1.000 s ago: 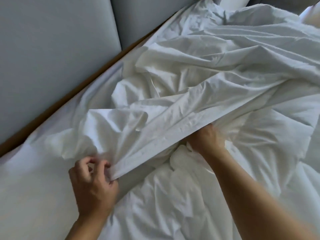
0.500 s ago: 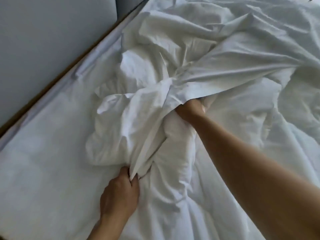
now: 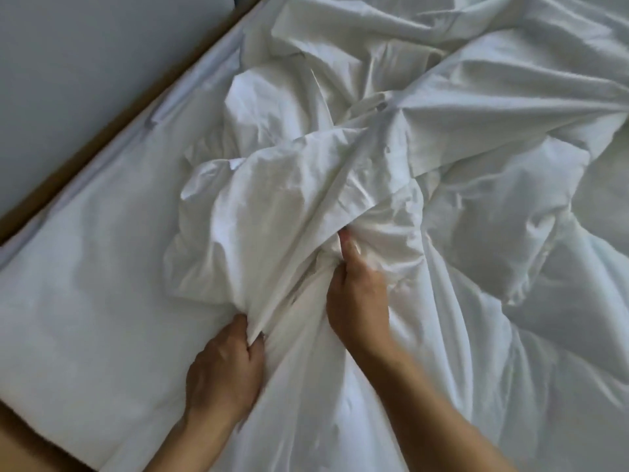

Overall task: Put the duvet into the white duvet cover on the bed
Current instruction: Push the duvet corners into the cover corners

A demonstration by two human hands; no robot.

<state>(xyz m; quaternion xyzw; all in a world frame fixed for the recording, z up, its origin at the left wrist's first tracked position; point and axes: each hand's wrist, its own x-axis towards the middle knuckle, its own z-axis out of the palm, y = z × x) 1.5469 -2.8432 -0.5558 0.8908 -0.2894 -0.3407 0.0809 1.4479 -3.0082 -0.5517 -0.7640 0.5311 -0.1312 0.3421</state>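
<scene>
Duvet (image 3: 391,226) bunched on the bed (image 3: 85,301), white duvet cover (image 3: 340,185) draped across it. I read left grip (image 3: 224,373) pinching the cover edge, right grip (image 3: 357,301) clutching duvet at the opening. Risk: pinch slips, opening closes, duvet wads up inside.

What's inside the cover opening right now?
The right hand grips bunched duvet just under the cover edge, which the left hand holds. How far in the duvet reaches is hidden.

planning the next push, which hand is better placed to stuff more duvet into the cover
Probably right: right hand grips duvet at the opening; left hand holds the cover edge.
</scene>
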